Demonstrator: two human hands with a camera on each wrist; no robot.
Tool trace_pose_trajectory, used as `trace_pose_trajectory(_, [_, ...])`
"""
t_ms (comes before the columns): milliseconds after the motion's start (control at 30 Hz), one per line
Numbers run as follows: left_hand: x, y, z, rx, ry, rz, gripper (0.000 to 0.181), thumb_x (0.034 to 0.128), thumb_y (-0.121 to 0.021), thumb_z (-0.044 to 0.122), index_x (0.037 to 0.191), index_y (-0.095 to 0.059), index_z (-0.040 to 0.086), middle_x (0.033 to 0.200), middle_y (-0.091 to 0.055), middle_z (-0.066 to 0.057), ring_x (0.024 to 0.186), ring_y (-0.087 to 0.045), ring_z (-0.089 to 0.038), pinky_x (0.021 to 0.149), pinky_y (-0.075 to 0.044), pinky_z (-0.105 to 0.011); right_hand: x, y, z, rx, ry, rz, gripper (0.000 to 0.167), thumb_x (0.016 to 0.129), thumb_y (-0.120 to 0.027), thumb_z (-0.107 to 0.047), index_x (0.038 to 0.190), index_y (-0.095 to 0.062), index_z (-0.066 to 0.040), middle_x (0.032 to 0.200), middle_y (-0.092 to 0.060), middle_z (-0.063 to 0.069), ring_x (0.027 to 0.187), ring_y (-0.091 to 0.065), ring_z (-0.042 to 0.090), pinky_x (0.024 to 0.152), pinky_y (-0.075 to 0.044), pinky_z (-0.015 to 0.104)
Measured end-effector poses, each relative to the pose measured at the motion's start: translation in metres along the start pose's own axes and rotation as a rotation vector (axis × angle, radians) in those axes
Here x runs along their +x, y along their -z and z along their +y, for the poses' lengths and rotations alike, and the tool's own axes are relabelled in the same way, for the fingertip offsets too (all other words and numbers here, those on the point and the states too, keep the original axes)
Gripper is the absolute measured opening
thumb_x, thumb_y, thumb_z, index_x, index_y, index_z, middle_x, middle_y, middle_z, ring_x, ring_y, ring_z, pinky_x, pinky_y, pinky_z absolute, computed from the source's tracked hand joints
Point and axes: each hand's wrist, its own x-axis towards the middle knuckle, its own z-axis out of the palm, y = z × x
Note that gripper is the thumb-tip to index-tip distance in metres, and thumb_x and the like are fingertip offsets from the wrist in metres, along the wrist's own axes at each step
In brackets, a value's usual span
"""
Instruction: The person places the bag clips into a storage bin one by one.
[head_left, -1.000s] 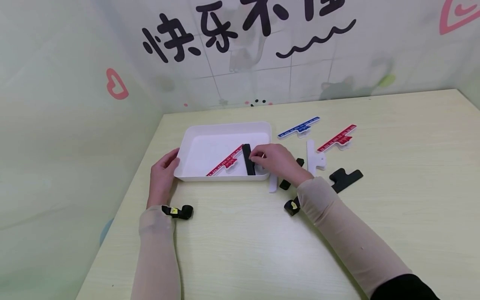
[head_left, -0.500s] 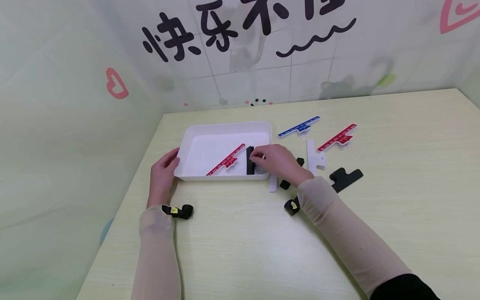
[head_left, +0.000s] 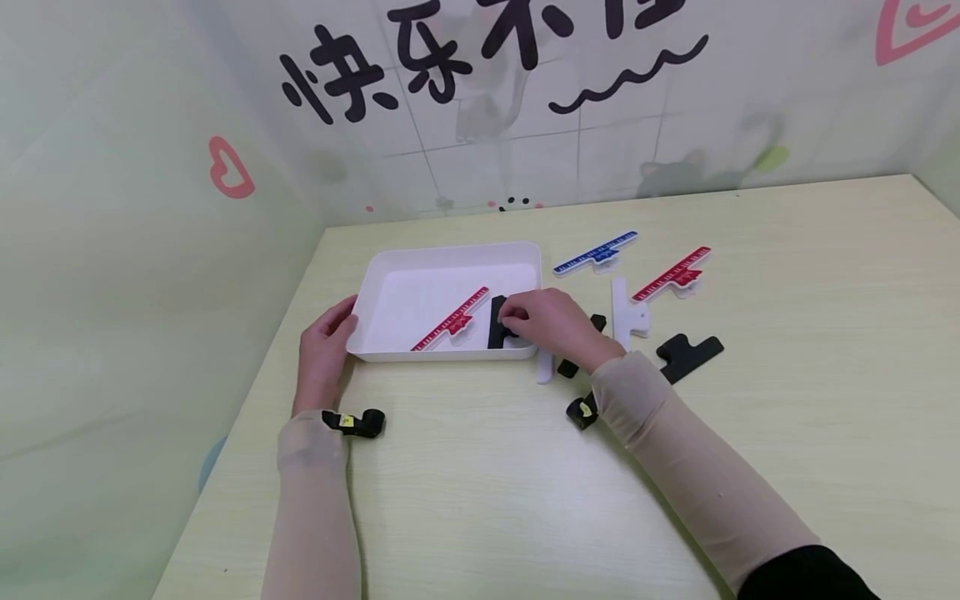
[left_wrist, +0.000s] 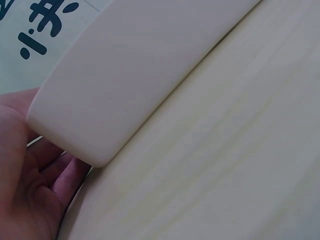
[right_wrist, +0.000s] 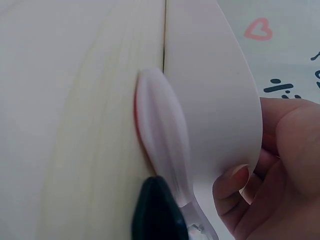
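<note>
A white tray [head_left: 442, 356] lies on the table. My left hand [head_left: 324, 354] grips its left end; the left wrist view shows the fingers behind the corner. Over the right end, my right hand [head_left: 555, 323] pinches a black bag clip [head_left: 497, 323] inside the tray; the fingertips partly cover it. In the right wrist view the fingers [right_wrist: 232, 182] reach over the rim and the held clip is hidden. A red clip with ruler markings [head_left: 450, 320] lies slanted in the tray, left of the black one.
Right of the tray lie a blue ruler clip [head_left: 596, 253], a red ruler clip [head_left: 671, 275], a white clip [head_left: 621, 310] and a black clip [head_left: 688, 358]. Another white clip [head_left: 545, 367] and black clip [head_left: 568, 367] lie close by the tray's right end, partly under the right arm.
The black clip in my right hand has turned and now shows more of its handle side. The red clip in the tray and my left hand stay in place.
</note>
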Motion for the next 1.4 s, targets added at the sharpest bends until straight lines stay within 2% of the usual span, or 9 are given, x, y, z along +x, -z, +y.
trace_pose_trajectory(267, [0.0, 0.001, 0.001, 0.017, -0.005, -0.003, 0.035, 0.087, -0.056, 0.037, 0.122, -0.055, 0.031, 0.126, -0.05, 0.008, 0.116, -0.041, -0.008, 0.095, -0.037, -0.029, 0.001, 0.0, 0.0, 0.04, -0.024, 0.019, 0.014, 0.088, -0.055, -0.028, 0.096, -0.066, -0.023, 0.079, -0.058, -0.009, 0.072, -0.05, 0.012, 0.066, -0.04, 0.026])
trace_pose_trajectory(533, [0.0, 0.002, 0.001, -0.006, 0.001, -0.008, 0.035, 0.0863, -0.056, 0.038, 0.121, -0.055, 0.031, 0.126, -0.05, 0.007, 0.116, -0.042, -0.01, 0.096, -0.036, -0.032, 0.001, 0.0, 0.001, 0.093, -0.048, 0.007, 0.016, 0.089, -0.053, -0.029, 0.098, -0.065, -0.023, 0.079, -0.058, -0.007, 0.072, -0.05, 0.013, 0.065, -0.04, 0.026])
trace_pose_trajectory(667, [0.0, 0.002, 0.0, 0.002, -0.003, -0.007, 0.035, 0.0861, -0.056, 0.039, 0.12, -0.056, 0.032, 0.126, -0.05, 0.007, 0.116, -0.042, -0.01, 0.096, -0.037, -0.032, 0.001, 0.0, 0.004, 0.155, -0.046, -0.006, 0.017, 0.09, -0.052, -0.03, 0.1, -0.064, -0.025, 0.084, -0.058, -0.007, 0.074, -0.05, 0.013, 0.066, -0.04, 0.028])
trace_pose_trajectory(900, [0.001, 0.001, 0.0, 0.026, -0.004, -0.005, 0.034, 0.0864, -0.055, 0.04, 0.12, -0.055, 0.033, 0.126, -0.05, 0.008, 0.116, -0.041, -0.009, 0.096, -0.037, -0.032, 0.0, 0.004, 0.012, 0.343, -0.031, -0.033, 0.018, 0.091, -0.051, -0.031, 0.1, -0.064, -0.024, 0.082, -0.06, -0.003, 0.075, -0.052, 0.017, 0.065, -0.043, 0.031])
trace_pose_trajectory(1000, [0.002, 0.001, -0.001, 0.028, -0.004, -0.004, 0.034, 0.0863, -0.055, 0.04, 0.12, -0.055, 0.034, 0.126, -0.05, 0.008, 0.116, -0.042, -0.009, 0.096, -0.036, -0.032, -0.001, 0.006, 0.011, 0.375, -0.024, -0.041, 0.019, 0.091, -0.051, -0.031, 0.101, -0.064, -0.023, 0.082, -0.061, -0.001, 0.077, -0.052, 0.017, 0.066, -0.043, 0.031])
trace_pose_trajectory(1400, [0.002, 0.001, -0.001, 0.028, 0.001, 0.003, 0.034, 0.0864, -0.055, 0.039, 0.12, -0.055, 0.034, 0.126, -0.05, 0.008, 0.115, -0.042, -0.01, 0.095, -0.037, -0.031, -0.013, 0.015, 0.002, 0.317, 0.024, -0.025, 0.021, 0.091, -0.05, -0.032, 0.103, -0.063, -0.022, 0.085, -0.061, -0.002, 0.076, -0.052, 0.015, 0.065, -0.044, 0.03])
